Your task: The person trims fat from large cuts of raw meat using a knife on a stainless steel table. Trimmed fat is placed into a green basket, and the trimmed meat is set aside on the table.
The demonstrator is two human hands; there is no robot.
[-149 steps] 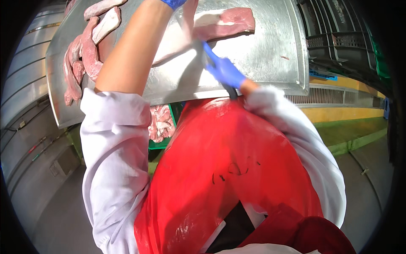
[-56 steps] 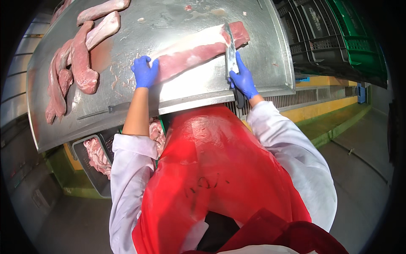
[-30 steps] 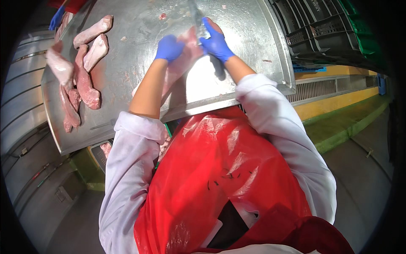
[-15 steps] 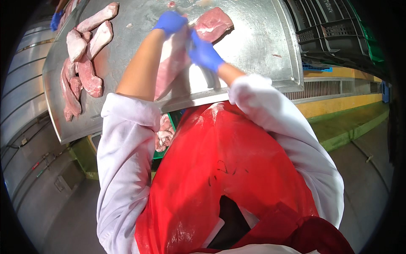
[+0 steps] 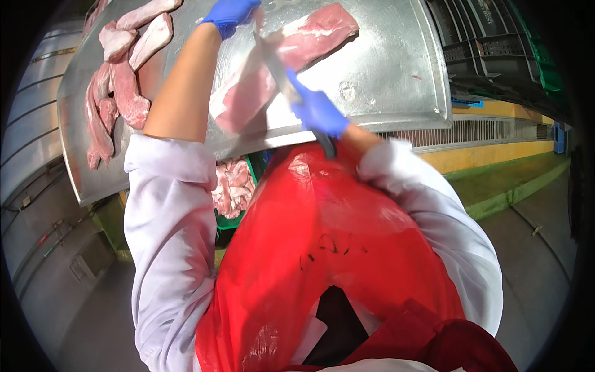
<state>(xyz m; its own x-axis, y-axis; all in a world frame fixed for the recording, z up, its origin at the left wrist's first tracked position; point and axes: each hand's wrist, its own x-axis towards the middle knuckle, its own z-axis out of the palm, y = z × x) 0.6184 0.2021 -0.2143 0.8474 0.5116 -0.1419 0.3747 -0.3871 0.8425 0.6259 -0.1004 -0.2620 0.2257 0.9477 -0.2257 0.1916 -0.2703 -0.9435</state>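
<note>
A long pink cut of meat (image 5: 310, 38), streaked with white fat, lies slantwise on the metal table (image 5: 396, 74). My right hand (image 5: 319, 111), in a blue glove, is closed round the dark handle of a knife (image 5: 271, 63). The blurred blade points up and left across the meat, its tip close to my left hand. Beyond the meat's left side, my left hand (image 5: 230, 13), also gloved in blue, is closed at the top edge. A thin pinkish strip of meat (image 5: 259, 23) hangs from its fingers beside the blade tip, smeared by motion.
Several pieces of meat (image 5: 127, 87) lie heaped on the table's left side. Below the front edge, a green crate (image 5: 228, 222) holds meat trimmings (image 5: 235, 189). Black crates (image 5: 496, 56) are stacked at the right. A red apron (image 5: 328, 217) covers my front.
My left hand has moved up and left, away from the meat. My right hand has shifted right and nearer to me, bringing the knife into plain sight. The long cut now lies uncovered.
</note>
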